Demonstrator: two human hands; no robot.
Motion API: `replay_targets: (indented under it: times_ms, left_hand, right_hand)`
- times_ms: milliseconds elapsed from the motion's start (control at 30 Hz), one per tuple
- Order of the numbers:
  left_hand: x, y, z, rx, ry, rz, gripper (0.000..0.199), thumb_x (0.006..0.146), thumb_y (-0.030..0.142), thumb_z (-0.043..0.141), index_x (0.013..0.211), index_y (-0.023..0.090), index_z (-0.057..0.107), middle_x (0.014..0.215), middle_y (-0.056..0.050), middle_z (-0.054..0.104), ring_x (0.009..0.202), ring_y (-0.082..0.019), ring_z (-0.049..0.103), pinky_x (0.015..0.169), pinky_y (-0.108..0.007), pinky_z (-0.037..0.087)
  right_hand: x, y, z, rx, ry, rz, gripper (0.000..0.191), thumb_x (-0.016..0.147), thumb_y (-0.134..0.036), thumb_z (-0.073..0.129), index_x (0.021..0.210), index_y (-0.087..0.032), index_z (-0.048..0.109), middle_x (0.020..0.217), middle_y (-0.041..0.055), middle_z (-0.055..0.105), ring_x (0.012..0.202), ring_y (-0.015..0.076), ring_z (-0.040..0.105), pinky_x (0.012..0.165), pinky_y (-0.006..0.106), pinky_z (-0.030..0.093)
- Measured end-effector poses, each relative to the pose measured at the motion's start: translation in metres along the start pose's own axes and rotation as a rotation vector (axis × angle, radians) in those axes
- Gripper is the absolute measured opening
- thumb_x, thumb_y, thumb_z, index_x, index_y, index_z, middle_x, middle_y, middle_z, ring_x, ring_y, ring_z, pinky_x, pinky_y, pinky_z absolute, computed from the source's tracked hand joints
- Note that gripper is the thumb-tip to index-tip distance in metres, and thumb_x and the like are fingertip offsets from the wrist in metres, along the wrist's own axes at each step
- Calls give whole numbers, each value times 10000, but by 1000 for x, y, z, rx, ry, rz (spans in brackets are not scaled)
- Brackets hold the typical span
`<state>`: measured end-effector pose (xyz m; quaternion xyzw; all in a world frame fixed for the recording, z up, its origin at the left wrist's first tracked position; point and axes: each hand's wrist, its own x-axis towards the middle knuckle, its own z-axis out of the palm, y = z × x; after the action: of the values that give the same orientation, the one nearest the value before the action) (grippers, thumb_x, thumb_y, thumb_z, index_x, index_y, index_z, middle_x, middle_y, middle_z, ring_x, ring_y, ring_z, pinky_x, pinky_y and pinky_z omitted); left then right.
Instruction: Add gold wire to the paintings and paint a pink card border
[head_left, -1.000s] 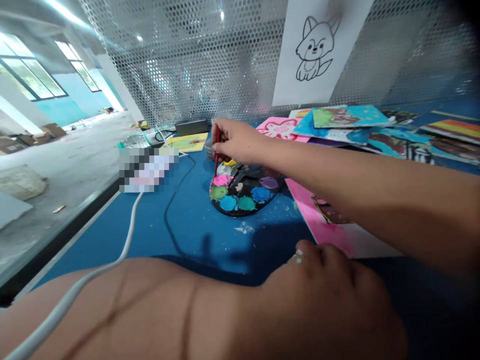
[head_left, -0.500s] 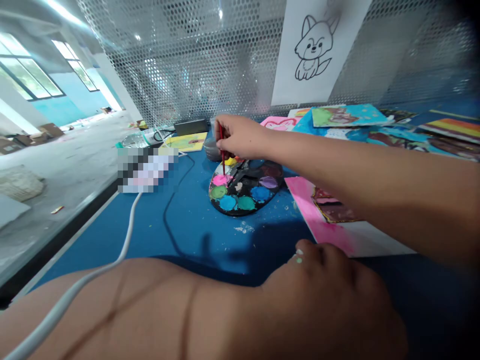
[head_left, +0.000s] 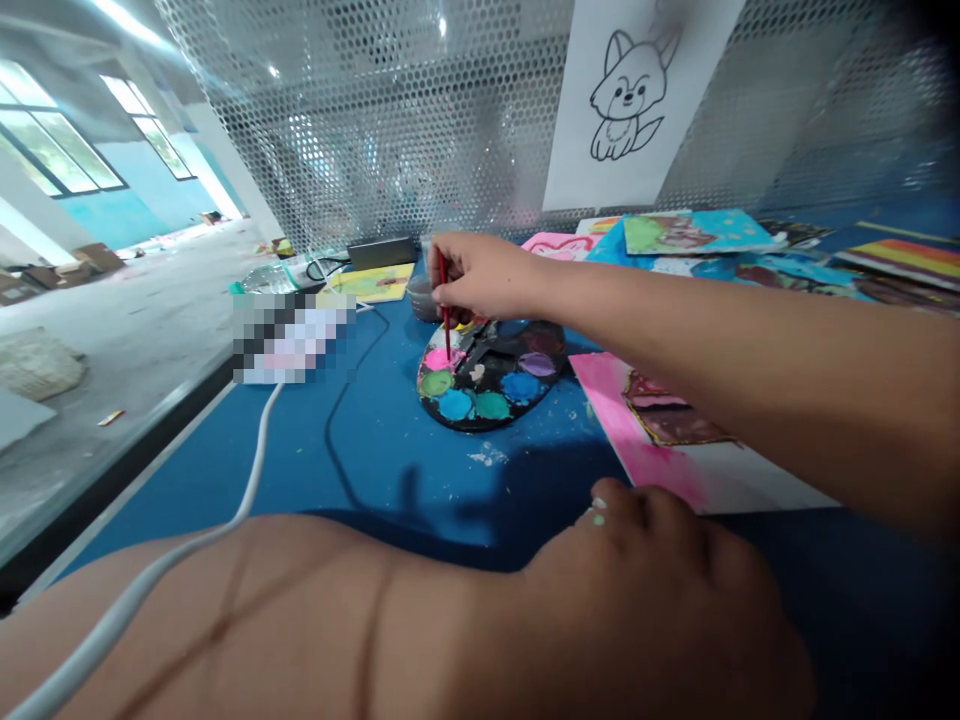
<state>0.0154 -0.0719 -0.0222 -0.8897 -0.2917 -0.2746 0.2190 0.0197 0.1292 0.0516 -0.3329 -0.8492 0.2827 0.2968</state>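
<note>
My right hand [head_left: 480, 277] is pinching a red-handled paintbrush [head_left: 444, 300] between thumb and fingers, its tip down in the pink paint [head_left: 442, 358] on the black oval palette [head_left: 480, 412] right under that hand. My left hand [head_left: 645, 560] lies curled on the blue counter [head_left: 390, 470] nearest me, with nothing visible in it and a green fleck on the fingers [head_left: 598, 519]. Just past the right hand sits a jar of grey water [head_left: 422, 298]. Under my right forearm is a pink painted card [head_left: 637, 450], with more painted cards [head_left: 697, 232] farther out. Beyond those is a fox line drawing [head_left: 622, 100] on a perforated metal screen [head_left: 375, 130].

Risks: my right hand is close enough to knock the jar if it swings back, and a loaded brush could drip on the counter. If my forearm sags, it could smear the pink card. A white cable [head_left: 262, 440] by my left arm could snag.

Hidden: the bristles are buried in paint, and my right hand covers the palette's top edge. I can't see my left palm. A pixelated patch [head_left: 292, 340] left of the palette is unreadable.
</note>
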Motion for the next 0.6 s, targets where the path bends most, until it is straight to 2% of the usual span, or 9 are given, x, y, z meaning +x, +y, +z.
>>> replay_targets:
  times_ms: [133,300,367,500,600]
  left_hand:
    - [0,-4,-3,-20,-31,24,176,793,245,532,632,237,602,610,-1,559,544,-216,558,474,-335,338]
    - [-3,-10,-2,-29,-10,68,176,815,243,524,655,220,591,624,-4,557,517,-198,537,456,-319,333]
    - [-3,-10,-1,-33,-11,113,172,831,239,536,671,210,590,624,3,542,511,-185,531,459,-302,339]
    - [-2,-7,-2,-20,-90,84,181,831,260,589,657,210,585,616,7,536,542,-194,560,522,-306,403]
    - [0,-9,-4,-28,-112,84,172,835,257,601,669,210,603,617,-3,549,539,-199,563,521,-309,397]
  right_hand:
    - [2,-1,8,122,-24,8,240,863,-2,533,798,-212,438,708,-25,609,675,134,615,657,256,491]
    - [4,2,3,-91,88,-48,267,797,30,591,729,-195,465,731,-17,590,831,160,611,779,281,473]
    - [2,1,1,-62,49,-18,262,806,24,588,737,-197,465,714,-20,589,789,156,613,741,276,471]
    - [-1,-3,7,91,-40,21,241,864,-6,553,789,-208,444,682,-38,586,657,127,600,653,256,469]
    - [1,-3,9,16,21,-33,242,857,-10,567,780,-207,450,719,-34,586,712,129,594,714,265,473]
